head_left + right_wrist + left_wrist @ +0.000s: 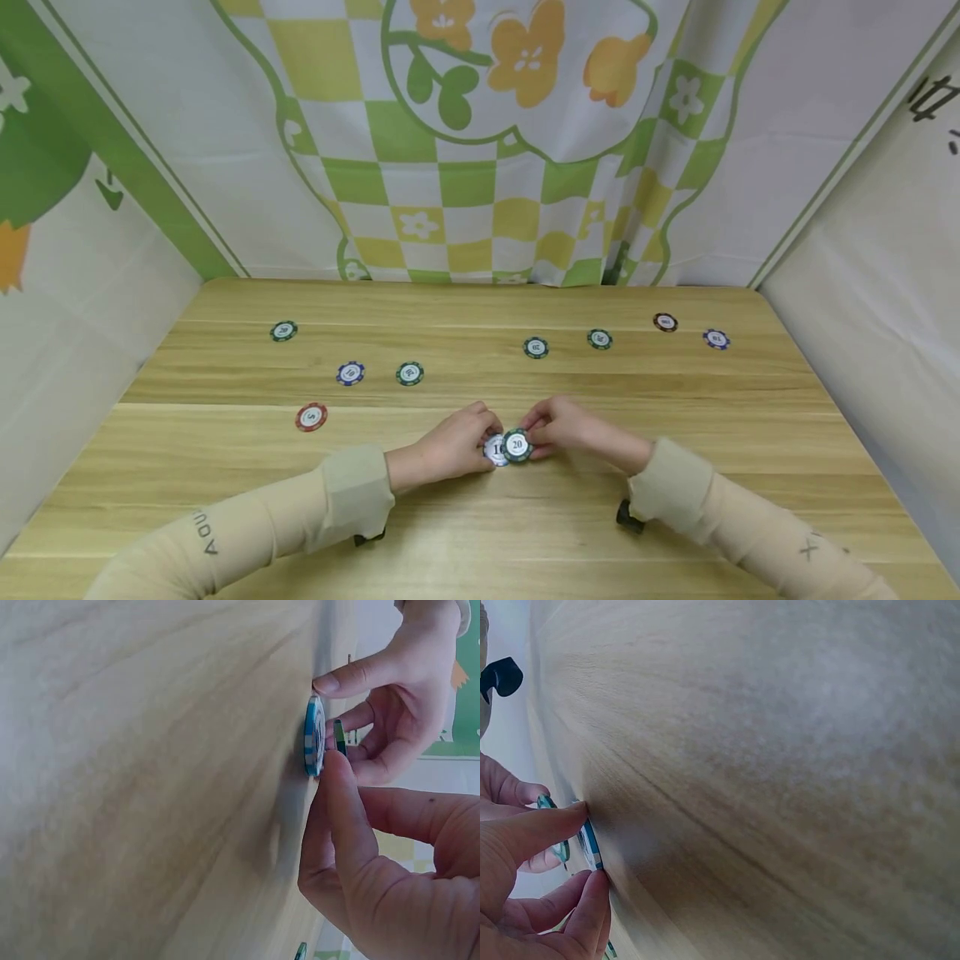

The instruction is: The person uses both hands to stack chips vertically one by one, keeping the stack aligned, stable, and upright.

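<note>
Near the front middle of the table, my left hand [453, 446] pinches a blue-and-white poker chip [493, 452] by its edges, thumb on the near side and fingers on the far side. In the left wrist view this chip [590, 844] lies low against the tabletop. A green poker chip [517, 445] marked 20 is between the thumb and fingers of my right hand [570, 429]. It overlaps the right part of the blue chip in the head view. Seen from the right wrist, the green chip [341, 737] stands a little above the blue one [310, 739].
On the wooden table [600, 533] lie a red chip [311, 417], a blue chip [350, 373] and green chips [409, 373] to the left. Farther right are more green chips [536, 347], a black-and-orange chip [665, 322] and another blue chip [716, 339]. A patterned curtain [480, 183] hangs behind.
</note>
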### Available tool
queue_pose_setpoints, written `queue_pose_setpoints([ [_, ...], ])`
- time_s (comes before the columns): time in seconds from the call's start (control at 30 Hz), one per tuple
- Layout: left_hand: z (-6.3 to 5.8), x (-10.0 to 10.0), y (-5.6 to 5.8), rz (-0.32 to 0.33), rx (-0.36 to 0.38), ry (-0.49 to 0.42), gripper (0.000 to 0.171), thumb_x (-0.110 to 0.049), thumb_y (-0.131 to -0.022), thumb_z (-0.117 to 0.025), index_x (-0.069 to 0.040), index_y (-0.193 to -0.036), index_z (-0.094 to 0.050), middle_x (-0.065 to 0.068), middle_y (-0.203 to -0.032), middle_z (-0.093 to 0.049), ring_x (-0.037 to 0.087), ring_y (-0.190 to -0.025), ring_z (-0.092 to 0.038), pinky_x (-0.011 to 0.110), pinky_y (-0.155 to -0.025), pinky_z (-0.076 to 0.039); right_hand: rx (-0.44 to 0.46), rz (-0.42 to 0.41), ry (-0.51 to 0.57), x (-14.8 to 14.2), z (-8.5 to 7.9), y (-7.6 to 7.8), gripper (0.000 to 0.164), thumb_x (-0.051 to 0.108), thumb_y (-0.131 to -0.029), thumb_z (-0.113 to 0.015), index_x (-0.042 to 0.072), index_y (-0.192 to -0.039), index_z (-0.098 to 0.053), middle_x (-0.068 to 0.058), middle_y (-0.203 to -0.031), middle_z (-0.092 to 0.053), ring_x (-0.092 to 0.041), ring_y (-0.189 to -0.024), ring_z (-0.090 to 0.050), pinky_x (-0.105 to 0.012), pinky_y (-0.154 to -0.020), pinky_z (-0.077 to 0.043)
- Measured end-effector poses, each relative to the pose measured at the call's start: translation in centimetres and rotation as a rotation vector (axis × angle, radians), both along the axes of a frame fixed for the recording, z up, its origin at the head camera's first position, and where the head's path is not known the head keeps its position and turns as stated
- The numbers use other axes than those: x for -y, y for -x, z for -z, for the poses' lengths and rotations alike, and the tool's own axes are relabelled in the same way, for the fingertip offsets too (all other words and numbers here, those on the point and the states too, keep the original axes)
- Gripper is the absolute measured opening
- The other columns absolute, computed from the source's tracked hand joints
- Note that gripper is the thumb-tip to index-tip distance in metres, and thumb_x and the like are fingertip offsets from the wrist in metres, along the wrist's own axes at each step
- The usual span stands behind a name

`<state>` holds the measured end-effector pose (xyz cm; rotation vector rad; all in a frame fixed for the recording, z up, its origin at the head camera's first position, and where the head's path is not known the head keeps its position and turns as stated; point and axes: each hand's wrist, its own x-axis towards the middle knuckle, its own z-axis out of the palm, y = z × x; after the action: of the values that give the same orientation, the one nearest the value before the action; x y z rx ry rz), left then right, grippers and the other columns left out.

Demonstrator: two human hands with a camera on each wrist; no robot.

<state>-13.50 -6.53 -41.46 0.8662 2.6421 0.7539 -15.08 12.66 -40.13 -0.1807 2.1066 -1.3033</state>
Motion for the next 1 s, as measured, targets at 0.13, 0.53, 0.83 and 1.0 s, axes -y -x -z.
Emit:
queue_pose_setpoints([
  [0.13,-0.1,0.0,0.0,0.002,0.0,0.0,0.035,-0.01,-0.069,-0.075,0.001,-0.099,-0.06,0.005,-0.09,-0.05,0.012,-0.077,-0.047,0.024,-0.07,-0.044,-0.002,0.021,-0.006,0.5,0.3,-0.1,0.017,-0.009,-0.082,-0.054,-0.014,-0.099,-0.057,-0.013,-0.084,-0.058,-0.011,-0.063,-0.059,-0.025,-0.063,-0.053],
  [0.53,0.0,0.1,0.0,-0.001,0.021,-0.007,0.035,-0.009,-0.071,-0.075,0.001,-0.1,-0.06,0.005,-0.091,-0.051,0.013,-0.08,-0.05,0.024,-0.072,-0.045,-0.027,0.079,-0.041,1.4,0.8,-0.3,0.013,-0.007,-0.084,-0.055,-0.012,-0.095,-0.058,-0.01,-0.08,-0.058,-0.009,-0.06,-0.058,-0.024,-0.061,-0.053],
  [0.83,0.1,0.0,0.1,0.003,0.017,-0.016,0.035,-0.008,-0.07,-0.075,0.001,-0.099,-0.06,0.004,-0.092,-0.051,0.014,-0.081,-0.051,0.024,-0.073,-0.045,-0.047,0.117,-0.083,2.1,0.9,-0.5,0.011,-0.007,-0.081,-0.059,-0.01,-0.091,-0.06,-0.01,-0.078,-0.058,-0.01,-0.058,-0.057,-0.024,-0.058,-0.053],
  [1.0,0.3,0.2,0.1,0.001,0.027,-0.023,0.035,-0.008,-0.071,-0.075,0.001,-0.1,-0.059,0.004,-0.091,-0.05,0.014,-0.081,-0.051,0.024,-0.072,-0.045,-0.088,0.104,-0.131,2.6,0.9,-0.6,0.008,-0.005,-0.08,-0.061,-0.008,-0.087,-0.061,-0.009,-0.074,-0.058,-0.01,-0.056,-0.057,-0.023,-0.056,-0.052],
])
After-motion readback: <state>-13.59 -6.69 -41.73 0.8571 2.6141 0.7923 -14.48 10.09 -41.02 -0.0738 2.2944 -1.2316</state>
